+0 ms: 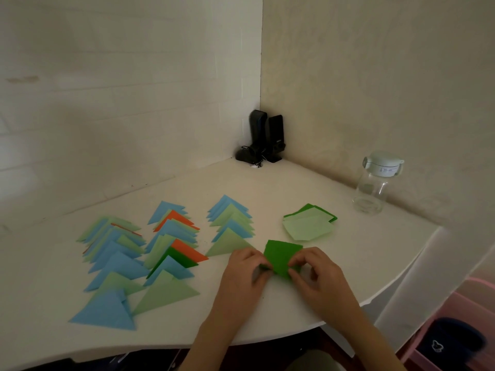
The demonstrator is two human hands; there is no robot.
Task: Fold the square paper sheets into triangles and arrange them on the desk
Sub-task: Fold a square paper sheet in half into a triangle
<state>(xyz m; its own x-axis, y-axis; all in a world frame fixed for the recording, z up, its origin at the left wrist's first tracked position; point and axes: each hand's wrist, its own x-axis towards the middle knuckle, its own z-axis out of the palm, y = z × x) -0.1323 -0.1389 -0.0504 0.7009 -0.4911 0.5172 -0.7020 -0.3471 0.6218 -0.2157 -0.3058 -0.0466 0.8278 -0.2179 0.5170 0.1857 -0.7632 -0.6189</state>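
A dark green square sheet lies on the white desk between my hands. My left hand pinches its near left corner and my right hand pinches its near right corner. Folded triangles in blue, light green, orange and dark green lie in three overlapping rows: a left row, a middle row and a right row. A small stack of unfolded light and dark green sheets sits behind my right hand.
A clear water bottle with a pale lid stands at the right by the wall. Two black speakers occupy the far corner. The desk's curved front edge runs below my forearms. A pink bin stands on the floor at the right.
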